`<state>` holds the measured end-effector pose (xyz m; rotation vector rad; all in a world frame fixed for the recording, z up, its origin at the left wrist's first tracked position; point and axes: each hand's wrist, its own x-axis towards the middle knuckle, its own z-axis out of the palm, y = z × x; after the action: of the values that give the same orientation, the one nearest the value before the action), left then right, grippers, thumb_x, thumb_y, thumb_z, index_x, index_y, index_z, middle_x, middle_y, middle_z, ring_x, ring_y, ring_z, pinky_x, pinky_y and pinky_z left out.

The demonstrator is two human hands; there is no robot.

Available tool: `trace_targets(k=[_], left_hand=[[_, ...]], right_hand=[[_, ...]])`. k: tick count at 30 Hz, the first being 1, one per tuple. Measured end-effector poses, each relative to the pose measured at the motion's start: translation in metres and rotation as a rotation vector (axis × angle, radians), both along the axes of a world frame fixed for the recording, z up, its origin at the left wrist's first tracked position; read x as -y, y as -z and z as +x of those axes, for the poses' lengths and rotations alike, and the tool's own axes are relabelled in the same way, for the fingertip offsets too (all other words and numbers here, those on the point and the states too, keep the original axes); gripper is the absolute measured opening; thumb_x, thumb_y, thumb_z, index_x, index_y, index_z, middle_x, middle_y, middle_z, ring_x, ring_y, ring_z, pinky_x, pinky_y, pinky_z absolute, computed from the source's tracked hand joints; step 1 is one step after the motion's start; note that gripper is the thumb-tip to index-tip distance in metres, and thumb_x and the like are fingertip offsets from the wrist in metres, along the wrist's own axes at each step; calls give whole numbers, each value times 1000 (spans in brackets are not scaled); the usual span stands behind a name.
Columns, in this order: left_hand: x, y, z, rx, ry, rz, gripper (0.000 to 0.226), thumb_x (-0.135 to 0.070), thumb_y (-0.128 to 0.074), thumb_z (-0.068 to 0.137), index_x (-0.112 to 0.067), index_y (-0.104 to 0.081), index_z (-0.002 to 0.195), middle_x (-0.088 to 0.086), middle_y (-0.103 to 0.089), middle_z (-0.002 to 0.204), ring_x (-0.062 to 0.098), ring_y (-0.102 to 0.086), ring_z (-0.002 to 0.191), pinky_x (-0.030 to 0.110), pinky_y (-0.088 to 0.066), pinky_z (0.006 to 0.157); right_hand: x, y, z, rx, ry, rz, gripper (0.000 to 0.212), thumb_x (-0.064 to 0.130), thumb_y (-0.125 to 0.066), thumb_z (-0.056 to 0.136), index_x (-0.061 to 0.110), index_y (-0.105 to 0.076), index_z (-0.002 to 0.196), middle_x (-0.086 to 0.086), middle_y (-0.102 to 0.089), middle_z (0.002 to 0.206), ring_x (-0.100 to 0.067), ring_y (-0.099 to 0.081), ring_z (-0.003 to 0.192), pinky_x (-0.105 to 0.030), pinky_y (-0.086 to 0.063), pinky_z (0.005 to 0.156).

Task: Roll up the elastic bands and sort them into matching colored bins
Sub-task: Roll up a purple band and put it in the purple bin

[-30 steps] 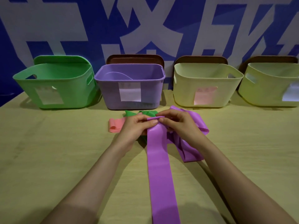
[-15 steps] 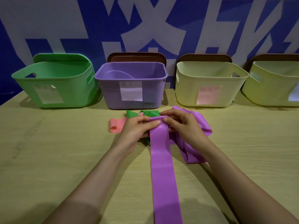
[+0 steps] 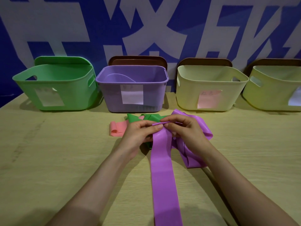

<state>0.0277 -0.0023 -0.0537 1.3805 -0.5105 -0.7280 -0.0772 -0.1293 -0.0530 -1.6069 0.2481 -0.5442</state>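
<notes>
A long purple elastic band (image 3: 162,173) runs from the table's near edge up to my hands. My left hand (image 3: 138,134) and my right hand (image 3: 185,129) both pinch its far end, which is folded over into a thin roll between my fingertips. More purple band (image 3: 195,154) lies bunched under and right of my right hand. A green band (image 3: 143,118) lies crumpled just behind my hands, and a pink band (image 3: 118,128) lies flat to their left. The purple bin (image 3: 132,79) stands straight behind; a purple band shows inside it.
A green bin (image 3: 53,80) stands at the back left. Two pale yellow bins (image 3: 210,79) (image 3: 275,82) stand at the back right, the nearer with a pink label. Brown lids lean behind the bins against a blue and white wall. The wooden table (image 3: 57,160) spreads on both sides.
Both hands have kept pinching the purple band's end and turned it over a little further into a thin roll. The camera has shifted slightly.
</notes>
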Motion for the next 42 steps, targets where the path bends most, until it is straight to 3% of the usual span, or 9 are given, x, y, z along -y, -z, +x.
trace_targets(k=[4,8,11,18,24,28,30,36,42], left_hand=[[-2,-2,1,-120,54,-18,12,-2,-67,82,-2,-71,93,6,-72,82,12,-70,74,21,-58,67],[-1,0,0,-165,64,-31,9,-6,-66,84,-6,-71,92,6,-73,85,14,-70,78,23,-58,69],[1,3,-3,-179,59,-44,8,-5,-65,85,-6,-70,90,6,-72,82,14,-69,75,24,-57,72],[4,7,-8,-46,-37,-26,9,-8,-66,86,-2,-70,91,5,-70,75,12,-66,66,19,-56,64],[4,10,-9,79,-96,-28,9,-10,-67,85,-4,-72,90,7,-72,78,13,-66,70,22,-55,66],[6,13,-10,130,-90,-15,7,-11,-71,83,-8,-73,88,5,-73,79,10,-67,73,21,-54,67],[6,14,-9,134,-82,-12,6,-12,-71,82,-10,-73,87,5,-74,81,11,-67,75,24,-54,70],[6,17,-6,175,-58,31,12,-17,-67,87,-7,-71,92,16,-73,90,22,-68,82,37,-55,76],[6,15,-6,30,14,-3,16,-16,-63,89,-3,-70,96,9,-71,85,14,-66,75,21,-54,65]], right_hand=[[-5,3,2,26,90,-26,22,-5,-57,88,9,-73,87,-11,-68,85,-15,-56,71,-18,-45,62],[-7,4,4,22,122,-43,21,-7,-56,88,6,-72,88,-3,-71,87,-2,-64,77,-13,-47,65],[-5,7,6,21,137,-59,21,-8,-56,87,6,-72,86,-1,-71,85,-3,-66,79,-14,-48,69],[-3,11,7,-25,148,-132,22,-2,-59,88,15,-72,84,1,-71,85,-9,-66,83,-21,-52,76],[4,1,-3,-88,15,-54,16,9,-65,88,15,-71,102,3,-68,84,2,-56,66,-15,-45,62],[8,3,-4,-108,35,5,11,15,-67,86,12,-74,94,-1,-74,86,-5,-65,81,-24,-54,75],[10,4,-4,-117,40,20,10,15,-67,86,15,-75,91,-4,-75,90,-11,-66,86,-30,-55,81],[6,5,-2,-77,57,30,8,8,-66,86,10,-74,89,-7,-73,88,-11,-66,84,-25,-53,77],[5,8,-2,-42,74,-48,10,8,-67,85,14,-74,88,-4,-74,88,-11,-68,87,-23,-54,79]])
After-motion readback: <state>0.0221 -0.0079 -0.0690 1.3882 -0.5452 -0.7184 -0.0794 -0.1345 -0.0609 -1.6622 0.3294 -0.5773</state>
